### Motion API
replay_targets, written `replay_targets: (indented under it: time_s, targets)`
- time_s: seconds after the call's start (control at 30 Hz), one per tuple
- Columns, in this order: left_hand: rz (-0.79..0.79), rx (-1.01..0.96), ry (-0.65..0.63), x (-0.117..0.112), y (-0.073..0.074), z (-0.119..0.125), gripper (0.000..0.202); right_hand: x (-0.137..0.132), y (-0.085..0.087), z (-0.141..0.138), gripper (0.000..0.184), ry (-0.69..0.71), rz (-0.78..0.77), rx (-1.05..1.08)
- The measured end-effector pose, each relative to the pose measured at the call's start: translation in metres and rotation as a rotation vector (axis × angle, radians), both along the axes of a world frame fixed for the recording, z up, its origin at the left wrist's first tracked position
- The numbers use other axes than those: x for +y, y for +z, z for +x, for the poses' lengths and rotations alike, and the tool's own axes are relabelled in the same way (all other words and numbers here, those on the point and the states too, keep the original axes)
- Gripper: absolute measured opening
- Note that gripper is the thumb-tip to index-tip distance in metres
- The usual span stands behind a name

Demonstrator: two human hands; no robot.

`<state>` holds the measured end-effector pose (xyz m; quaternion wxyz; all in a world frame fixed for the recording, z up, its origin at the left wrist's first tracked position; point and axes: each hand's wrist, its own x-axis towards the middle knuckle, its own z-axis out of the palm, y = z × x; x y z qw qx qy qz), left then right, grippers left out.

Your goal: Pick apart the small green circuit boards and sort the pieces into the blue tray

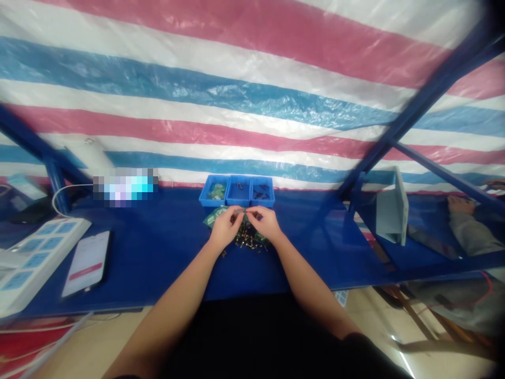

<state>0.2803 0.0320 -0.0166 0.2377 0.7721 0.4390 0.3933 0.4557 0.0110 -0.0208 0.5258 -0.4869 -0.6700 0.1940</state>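
Observation:
My left hand [227, 227] and my right hand [264, 221] meet over the blue table, fingertips pinched close together. Whatever sits between them is too small to make out. Below the fingers lies a loose pile of small brass-coloured and dark metal parts [249, 239]. Green packets [213, 216] lie by my left hand, partly covered by it. Just beyond my hands stand three joined blue bins: the left bin [202, 198] holds greenish pieces, the middle bin [238, 198] a few small bits, and the right bin [269, 199] several dark parts.
A phone [87, 263] and a white power strip [43, 258] lie on the table [158, 263] at left. Behind them is a blurred-out bright object [126, 187]. Blue frame bars [394, 131] slant at right, past which a grey stand [391, 210] and another person's hand [461, 205] show.

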Motion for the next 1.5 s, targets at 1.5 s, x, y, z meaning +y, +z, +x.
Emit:
replay_targets:
  time_s: [1.5]
  targets:
    - [-0.001,-0.004,-0.014,0.0009,-0.0014,0.0000,0.027,0.0005,-0.0010,-0.0001,0.018,-0.025,-0.039,-0.006]
